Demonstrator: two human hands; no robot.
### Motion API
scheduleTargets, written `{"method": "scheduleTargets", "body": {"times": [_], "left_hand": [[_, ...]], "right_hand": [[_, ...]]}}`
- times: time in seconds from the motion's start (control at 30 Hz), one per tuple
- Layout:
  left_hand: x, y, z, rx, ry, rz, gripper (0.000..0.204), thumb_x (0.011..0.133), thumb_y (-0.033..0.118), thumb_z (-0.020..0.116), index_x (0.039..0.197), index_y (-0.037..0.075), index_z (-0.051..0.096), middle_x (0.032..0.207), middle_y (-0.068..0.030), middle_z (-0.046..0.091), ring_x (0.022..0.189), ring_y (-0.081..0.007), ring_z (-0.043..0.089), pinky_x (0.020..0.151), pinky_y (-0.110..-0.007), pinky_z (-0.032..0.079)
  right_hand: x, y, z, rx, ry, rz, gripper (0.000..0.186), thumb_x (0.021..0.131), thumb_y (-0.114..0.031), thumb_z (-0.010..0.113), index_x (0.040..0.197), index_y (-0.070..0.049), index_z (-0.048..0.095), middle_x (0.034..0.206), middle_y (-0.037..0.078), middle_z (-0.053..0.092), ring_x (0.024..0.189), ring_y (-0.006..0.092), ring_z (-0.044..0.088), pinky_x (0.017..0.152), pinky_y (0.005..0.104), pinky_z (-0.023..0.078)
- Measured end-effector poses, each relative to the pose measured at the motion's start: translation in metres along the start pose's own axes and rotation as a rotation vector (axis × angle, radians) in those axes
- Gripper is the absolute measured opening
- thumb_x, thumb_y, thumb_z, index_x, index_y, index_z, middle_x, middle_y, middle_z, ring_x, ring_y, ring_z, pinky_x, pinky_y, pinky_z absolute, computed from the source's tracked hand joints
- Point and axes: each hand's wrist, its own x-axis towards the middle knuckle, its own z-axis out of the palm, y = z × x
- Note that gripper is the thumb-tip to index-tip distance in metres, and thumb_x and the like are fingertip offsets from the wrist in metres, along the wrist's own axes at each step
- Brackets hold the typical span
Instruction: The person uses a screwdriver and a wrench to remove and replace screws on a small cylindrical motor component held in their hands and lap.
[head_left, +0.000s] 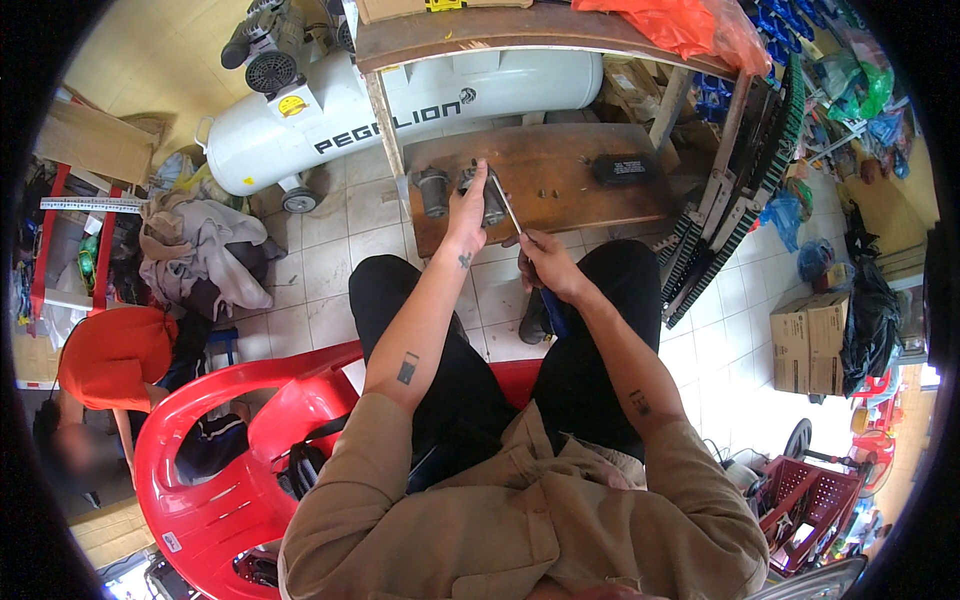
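My left hand (466, 220) is closed on a dark grey cylindrical metal part (494, 207), held against the low wooden board (580, 215) in front of my knees. My fingers hide much of that part. In my right hand (548, 268) is a tool with a thin, bright metal shaft (508, 205); its far end meets the top of the cylinder. The fist covers the grip, so its exact kind is unclear. A similar grey metal cylinder (432, 192) stands on the board just left of my left hand. Two small brass-coloured pieces (549, 193) lie to the right.
A black case (622, 169) sits at the board's right. Beyond is a white air compressor tank (300, 120) under a wooden table (540, 28). Dark metal rails (725, 200) lean at right. To my left stand a red plastic chair (190, 400) and a person in an orange top (115, 360).
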Motion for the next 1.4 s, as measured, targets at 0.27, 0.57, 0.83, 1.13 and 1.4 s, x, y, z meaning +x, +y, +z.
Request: {"method": "scheduleTargets", "body": {"times": [0.27,0.57,0.83,1.13,1.4], "left_hand": [[-0.005,0.004,0.004,-0.058,-0.027,-0.030,0.043,0.087,0.046,0.068,0.092,0.006,0.055,0.078,-0.0089,0.061,0.066,-0.0228,0.066,0.061,-0.037,0.059],[-0.004,0.003,0.004,-0.077,-0.040,-0.044,0.041,0.088,0.048,0.066,0.089,0.008,0.057,0.074,-0.0064,0.061,0.063,-0.0214,0.064,0.058,-0.035,0.056],[-0.006,0.005,0.005,-0.071,-0.036,-0.056,0.039,0.089,0.048,0.065,0.088,0.010,0.058,0.074,-0.0050,0.061,0.063,-0.0208,0.064,0.059,-0.034,0.055],[0.000,0.000,0.004,-0.032,-0.031,0.020,0.035,0.090,0.046,0.063,0.091,0.011,0.059,0.075,-0.0043,0.062,0.064,-0.0204,0.064,0.060,-0.034,0.055],[-0.001,0.003,0.005,-0.165,-0.018,0.044,0.043,0.095,0.053,0.044,0.094,0.014,0.063,0.079,-0.0013,0.065,0.074,-0.0159,0.064,0.075,-0.033,0.051]], "right_hand": [[0.007,0.010,-0.004,0.060,-0.023,0.007,0.028,0.103,-0.031,0.044,0.109,-0.007,0.058,0.067,-0.001,0.043,0.048,0.0067,0.034,0.041,0.0232,0.029],[0.009,0.012,-0.006,0.072,-0.033,0.003,0.029,0.103,-0.031,0.044,0.109,-0.006,0.058,0.066,-0.001,0.042,0.048,0.0070,0.033,0.040,0.0240,0.028],[0.009,0.013,-0.006,0.104,-0.042,0.006,0.030,0.103,-0.031,0.045,0.111,-0.005,0.056,0.065,-0.001,0.041,0.048,0.0073,0.032,0.040,0.0242,0.028],[0.005,0.009,-0.002,0.189,-0.024,0.069,0.029,0.102,-0.032,0.047,0.104,-0.005,0.057,0.066,-0.003,0.039,0.050,0.0070,0.030,0.042,0.0239,0.025],[0.006,0.007,-0.011,0.341,-0.093,0.120,0.029,0.103,-0.029,0.045,0.099,-0.003,0.057,0.075,0.000,0.043,0.056,0.0085,0.035,0.050,0.0239,0.029]]}}
